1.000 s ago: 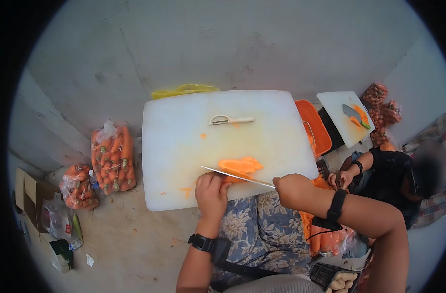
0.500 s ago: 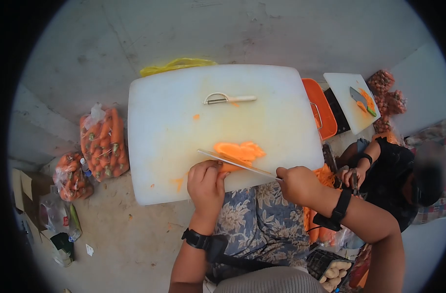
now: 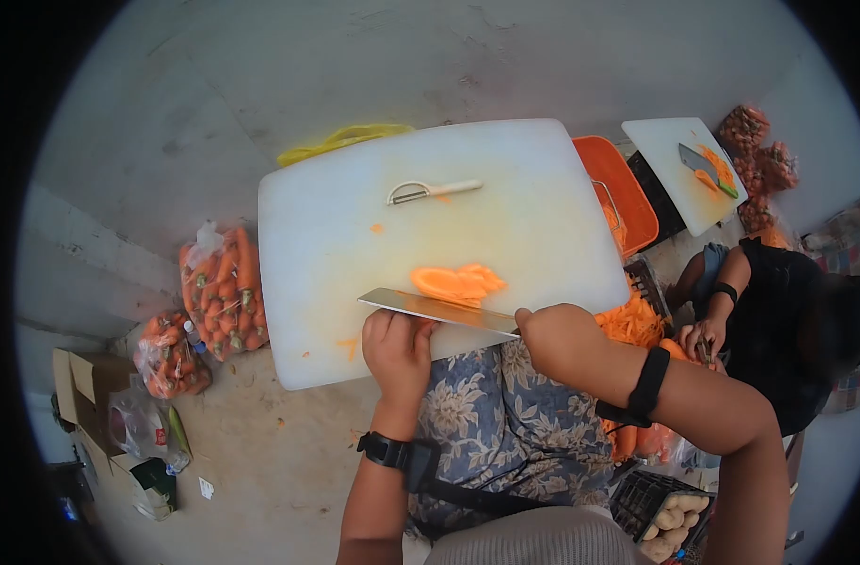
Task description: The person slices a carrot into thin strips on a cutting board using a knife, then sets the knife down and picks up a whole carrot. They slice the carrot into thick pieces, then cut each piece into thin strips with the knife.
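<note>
On the white cutting board (image 3: 336,226), thin orange carrot slices (image 3: 456,283) lie in an overlapping pile near the front edge. My right hand (image 3: 552,341) is closed round the handle of a knife (image 3: 439,309), whose wide blade lies just in front of the slices, its flat side showing. Behind the blade, partly covered by it, my left hand (image 3: 396,350) has its fingers bent together at the board's front edge. What those fingers hold is hidden by the blade. A white peeler (image 3: 434,192) rests farther back on the board.
Bags of carrots (image 3: 225,292) stand on the floor at left, near a cardboard box (image 3: 96,386). An orange tub (image 3: 627,202) is right of the board. A co-worker (image 3: 778,311) sits at right by a second board (image 3: 675,179). A crate of potatoes (image 3: 673,520) is below.
The knife has moved toward the front edge, and its blade has tilted to show more of its flat side. The carrot piece seen by my left hand is now hidden. The whole view has shifted slightly.
</note>
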Tool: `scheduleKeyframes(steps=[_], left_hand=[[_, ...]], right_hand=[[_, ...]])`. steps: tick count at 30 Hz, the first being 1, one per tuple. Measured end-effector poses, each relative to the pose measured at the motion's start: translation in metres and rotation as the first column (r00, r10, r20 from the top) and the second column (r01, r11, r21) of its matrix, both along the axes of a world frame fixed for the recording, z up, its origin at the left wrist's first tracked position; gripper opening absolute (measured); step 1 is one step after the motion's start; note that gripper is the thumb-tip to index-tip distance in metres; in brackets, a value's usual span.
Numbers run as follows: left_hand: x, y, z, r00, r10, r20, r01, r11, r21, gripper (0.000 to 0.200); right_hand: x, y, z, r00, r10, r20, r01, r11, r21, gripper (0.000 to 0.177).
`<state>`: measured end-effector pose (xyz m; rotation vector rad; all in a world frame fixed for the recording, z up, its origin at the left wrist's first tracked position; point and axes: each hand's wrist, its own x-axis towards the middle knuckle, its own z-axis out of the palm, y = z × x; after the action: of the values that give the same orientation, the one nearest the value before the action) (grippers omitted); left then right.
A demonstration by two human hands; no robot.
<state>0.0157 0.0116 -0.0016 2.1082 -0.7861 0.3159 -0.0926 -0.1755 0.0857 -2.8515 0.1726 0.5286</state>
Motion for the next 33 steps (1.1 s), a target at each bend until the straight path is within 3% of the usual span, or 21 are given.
scheduleKeyframes(steps=[5, 8, 10, 11, 14, 18, 23, 27, 33], left_hand=[[0.001, 0.001, -0.001, 0.999, 0.000, 0.046, 0.000, 1.000, 0.005, 0.021], [0.002, -0.001, -0.001, 0.997, -0.008, 0.076, 0.010, 0.999, -0.032, 0.026], [0.002, -0.002, -0.003, 0.997, -0.009, 0.077, 0.011, 1.000, -0.029, 0.025], [0.002, -0.001, -0.003, 0.998, -0.008, 0.066, 0.010, 1.000, -0.024, 0.025], [0.001, -0.001, 0.000, 0.997, -0.054, 0.052, 0.054, 0.999, 0.004, 0.025], [-0.003, 0.000, -0.001, 1.000, -0.009, -0.009, 0.009, 0.997, 0.072, 0.024], [-0.003, 0.001, -0.002, 0.995, -0.042, 0.093, 0.046, 0.998, -0.039, 0.024], [-0.005, 0.005, -0.006, 0.995, -0.047, 0.091, 0.053, 0.996, -0.070, 0.022], [-0.006, 0.008, -0.006, 0.997, -0.047, 0.057, 0.049, 0.998, -0.044, 0.023]], right_hand=[[0.001, -0.001, -0.007, 1.000, -0.026, -0.004, 0.026, 1.000, 0.007, 0.019], [0.010, -0.016, -0.007, 0.989, -0.149, -0.017, 0.150, 0.979, 0.138, 0.014], [0.021, -0.018, -0.001, 0.970, -0.210, -0.122, 0.231, 0.951, 0.203, 0.013], [0.023, -0.012, 0.000, 0.971, -0.211, -0.115, 0.231, 0.950, 0.209, 0.013], [0.031, 0.011, -0.006, 1.000, -0.012, 0.016, 0.010, 0.994, 0.112, 0.017], [0.045, 0.031, -0.018, 0.987, 0.022, 0.161, -0.042, 0.992, 0.121, 0.017], [0.034, 0.033, -0.030, 0.973, -0.020, 0.228, -0.021, 0.984, 0.176, 0.015], [0.029, 0.041, -0.029, 0.970, -0.070, 0.233, 0.020, 0.977, 0.212, 0.016], [0.015, 0.031, -0.009, 0.994, -0.044, 0.099, 0.029, 0.988, 0.150, 0.018]])
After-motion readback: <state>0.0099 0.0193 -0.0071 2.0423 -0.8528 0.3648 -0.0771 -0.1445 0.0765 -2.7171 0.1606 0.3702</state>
